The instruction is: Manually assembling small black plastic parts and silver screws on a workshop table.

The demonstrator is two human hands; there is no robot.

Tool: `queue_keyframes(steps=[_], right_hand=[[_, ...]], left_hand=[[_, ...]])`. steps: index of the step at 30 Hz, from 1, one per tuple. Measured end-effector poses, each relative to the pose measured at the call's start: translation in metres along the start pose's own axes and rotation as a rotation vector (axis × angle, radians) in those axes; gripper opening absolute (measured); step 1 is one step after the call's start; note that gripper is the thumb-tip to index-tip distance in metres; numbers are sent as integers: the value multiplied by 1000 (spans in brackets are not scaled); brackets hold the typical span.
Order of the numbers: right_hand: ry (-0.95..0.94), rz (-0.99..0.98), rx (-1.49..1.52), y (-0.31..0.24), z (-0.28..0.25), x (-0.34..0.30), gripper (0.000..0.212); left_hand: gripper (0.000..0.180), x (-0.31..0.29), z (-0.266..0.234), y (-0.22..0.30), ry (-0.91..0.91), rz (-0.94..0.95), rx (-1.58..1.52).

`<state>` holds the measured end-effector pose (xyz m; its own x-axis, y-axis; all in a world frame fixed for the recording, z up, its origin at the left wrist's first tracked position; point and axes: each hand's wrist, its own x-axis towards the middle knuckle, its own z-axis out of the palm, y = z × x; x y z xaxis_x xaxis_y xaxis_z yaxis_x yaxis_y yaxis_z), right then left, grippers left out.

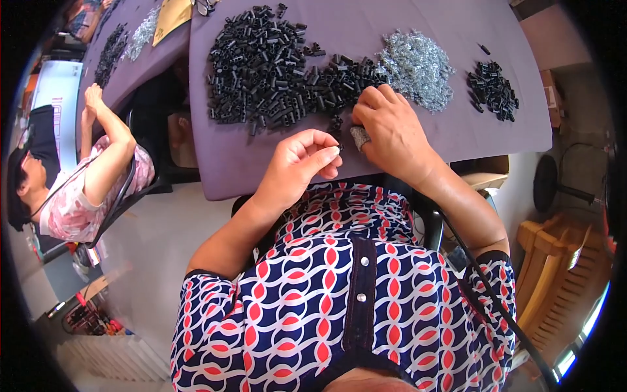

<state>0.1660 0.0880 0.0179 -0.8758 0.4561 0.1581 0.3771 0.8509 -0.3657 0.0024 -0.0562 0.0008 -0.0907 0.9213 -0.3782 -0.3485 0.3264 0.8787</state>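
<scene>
Fingers of the left hand [294, 163] and right hand [395, 134] are over the near side of the purplish bench [228, 153]; just beyond them lies the large heap of black tubes [258, 75], then the silvery heap [418, 68], and farther right the small black heap [494, 91]. That makes three heaps, their pieces too many to count. Left thumb and forefinger nearly meet, the right fingers curl down beside one grey lump [358, 136]; what either clamps, I cannot tell

Pretty bright, soft light, with blown-out glare [593, 321] way below and right of the right grip [392, 134]. Fisheye bends the desk [235, 153] around it, black rim's got bluish fringing.
</scene>
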Motion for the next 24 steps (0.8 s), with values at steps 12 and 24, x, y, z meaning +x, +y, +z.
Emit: queue_keyframes(steps=[12,24], right_hand=[[-43,285,1162,8,-15,-33,27],[33,123,953,8,-29,-44,22]], left_hand=[[18,5,19,6,-42,-10,-16],[17,10,33,5,-75,-38,8]])
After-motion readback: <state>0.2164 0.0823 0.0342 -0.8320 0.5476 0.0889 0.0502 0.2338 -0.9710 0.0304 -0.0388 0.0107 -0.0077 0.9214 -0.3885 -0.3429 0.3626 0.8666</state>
